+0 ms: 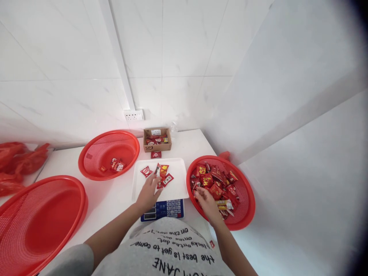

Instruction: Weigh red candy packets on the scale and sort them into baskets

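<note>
My left hand (148, 193) is over the white tray (179, 172) of a scale, thumb and fingers apart. Its fingertips are at a small cluster of red snack packets (163, 170), and whether they press on one is unclear. Another small red packet (146, 171) lies on the tray's left side. My right hand (208, 205) reaches into the right red basket (249, 199), which holds many red and gold packets (215, 190). Its fingers are curled together at the near left of the pile; what is between them is hidden. Below the tray shows the scale's blue keypad (174, 209).
A cardboard box (156, 147) of packets stands against the wall, with one red packet (156, 155) before it. The back left red basket (82, 161) holds a few packets. Another red basket (82, 195) is at near left, and red plastic bags (20, 165) lie beyond. A wall borders the right.
</note>
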{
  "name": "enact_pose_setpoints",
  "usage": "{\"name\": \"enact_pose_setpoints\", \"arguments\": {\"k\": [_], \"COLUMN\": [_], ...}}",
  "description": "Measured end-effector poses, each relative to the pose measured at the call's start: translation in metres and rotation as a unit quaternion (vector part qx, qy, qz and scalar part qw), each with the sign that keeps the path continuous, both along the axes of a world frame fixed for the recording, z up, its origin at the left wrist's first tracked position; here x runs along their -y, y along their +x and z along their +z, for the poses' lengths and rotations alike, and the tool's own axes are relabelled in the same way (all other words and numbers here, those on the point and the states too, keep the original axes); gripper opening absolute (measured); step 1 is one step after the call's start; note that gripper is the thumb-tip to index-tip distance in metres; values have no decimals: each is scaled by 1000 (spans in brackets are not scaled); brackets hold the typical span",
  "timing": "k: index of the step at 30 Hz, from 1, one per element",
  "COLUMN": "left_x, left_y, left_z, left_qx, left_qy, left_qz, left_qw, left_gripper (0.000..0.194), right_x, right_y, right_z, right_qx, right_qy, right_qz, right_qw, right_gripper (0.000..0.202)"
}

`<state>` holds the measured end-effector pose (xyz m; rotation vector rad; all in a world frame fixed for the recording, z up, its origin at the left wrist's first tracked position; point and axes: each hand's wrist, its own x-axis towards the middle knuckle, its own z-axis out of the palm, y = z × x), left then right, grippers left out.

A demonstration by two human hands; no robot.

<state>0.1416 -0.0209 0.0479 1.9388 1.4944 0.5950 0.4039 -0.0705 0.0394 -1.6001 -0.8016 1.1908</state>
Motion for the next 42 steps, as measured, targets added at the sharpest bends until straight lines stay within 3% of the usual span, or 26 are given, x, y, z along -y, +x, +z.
{"name": "enact_pose_setpoints", "arguments": {"k": [2,4,8,13,17,20,24,29,32,35,38,42], "left_x": [-16,-25,-18,-3,-22,-41,-50,-38,-39,-51,-62,-56], "left_y": [-11,-18,-17,6,25,35,35,20,6,-24,-75,-147], "left_z": [-12,-25,-43,-38,-27,-28,-36,-43,-41,-35,-28,-21], "left_qx": [-64,-104,-133,-189,-235,-256,-280,-276,-263,-273,-302,-326], "left_qy": [37,25,26,49,78,73,96,153,149,132,107,88], "left_qz": [35,54,8,-12,-59,-90,-123,-183,-192,-93,1,-22], "left_qw": [997,993,991,981,967,960,947,931,934,948,947,941], "left_gripper": [51,60,62,68,71,68,59,52,56,54,54,45], "right_x": [5,9,14,12,11,11,12,12,12,12,12,11], "right_y": [-8,-13,-16,-16,-18,-19,-20,-22,-21,-20,-19,-20], "right_z": [-14,-26,-37,-37,-36,-35,-32,-27,-27,-29,-33,-33], "right_qx": [140,250,368,400,417,429,435,436,436,434,431,429], "right_qy": [14,5,-38,-65,-79,-92,-102,-106,-111,-108,-108,-114], "right_qz": [74,135,215,232,238,245,253,251,254,260,263,262], "right_qw": [987,959,904,884,873,865,858,858,856,856,857,857], "right_gripper": [41,50,58,54,54,54,54,53,54,55,56,56]}}
